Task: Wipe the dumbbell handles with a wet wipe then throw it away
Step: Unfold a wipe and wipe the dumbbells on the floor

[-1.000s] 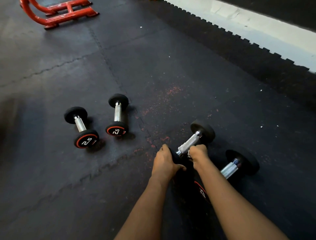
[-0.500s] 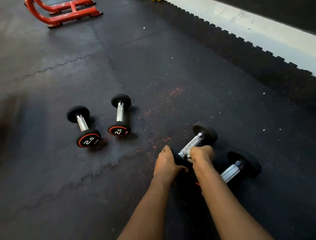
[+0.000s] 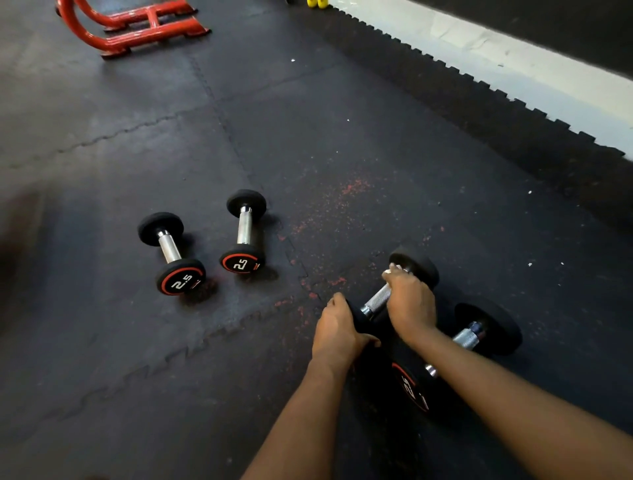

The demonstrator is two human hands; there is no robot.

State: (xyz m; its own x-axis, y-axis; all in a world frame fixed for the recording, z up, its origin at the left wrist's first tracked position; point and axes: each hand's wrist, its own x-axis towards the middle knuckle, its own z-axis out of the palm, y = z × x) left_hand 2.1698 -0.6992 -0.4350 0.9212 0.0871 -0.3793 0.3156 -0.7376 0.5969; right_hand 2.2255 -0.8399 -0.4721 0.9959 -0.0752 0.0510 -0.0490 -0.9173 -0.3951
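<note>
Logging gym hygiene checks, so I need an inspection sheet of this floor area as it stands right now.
Surface: black rubber mats, red flecks, white specks.
Job's things: held dumbbell; wet wipe peeking at its handle; right dumbbell beside; left dumbbell and middle dumbbell lying apart.
Clutter: nothing seen.
Grippers: left hand grips held dumbbell's near head; right hand grips wipe round handle.
Cables: nothing seen.
Surroundings: red metal frame, yellow objects, pale strip beyond mats.

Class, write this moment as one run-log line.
phase: wiping | left hand: holds dumbbell | right hand: wipe on handle
</note>
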